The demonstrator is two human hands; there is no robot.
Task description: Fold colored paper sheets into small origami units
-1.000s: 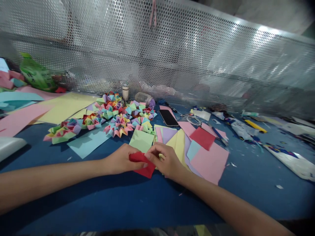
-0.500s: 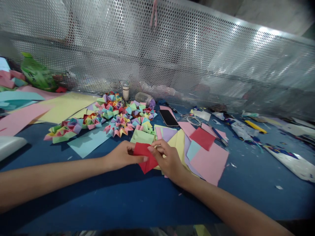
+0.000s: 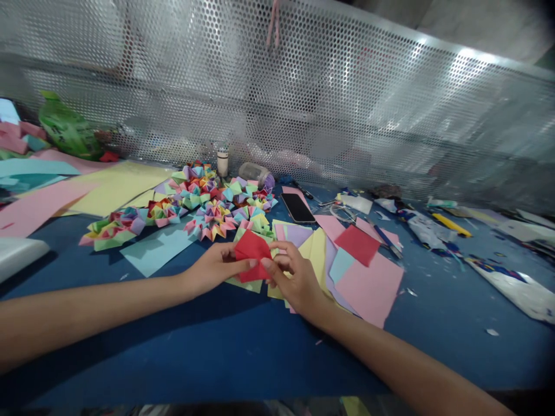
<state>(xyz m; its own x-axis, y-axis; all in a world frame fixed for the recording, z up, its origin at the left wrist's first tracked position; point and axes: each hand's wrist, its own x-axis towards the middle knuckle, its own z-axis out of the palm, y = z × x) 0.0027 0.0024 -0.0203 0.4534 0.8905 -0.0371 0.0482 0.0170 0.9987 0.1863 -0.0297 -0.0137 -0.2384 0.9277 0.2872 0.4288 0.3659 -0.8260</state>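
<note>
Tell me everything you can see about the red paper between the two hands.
The red paper is a small, plain red piece that looks thin and matte, with crease lines and an angular outline suggesting folds. It is held in front of a light green sheet. The left hand pinches its left side, thumb across the front; the right hand holds its right side, thumb near the lower right. Its back is hidden.

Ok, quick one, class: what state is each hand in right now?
Left hand: closed, holding the folded red paper.
Right hand: closed, also holding it.
</note>
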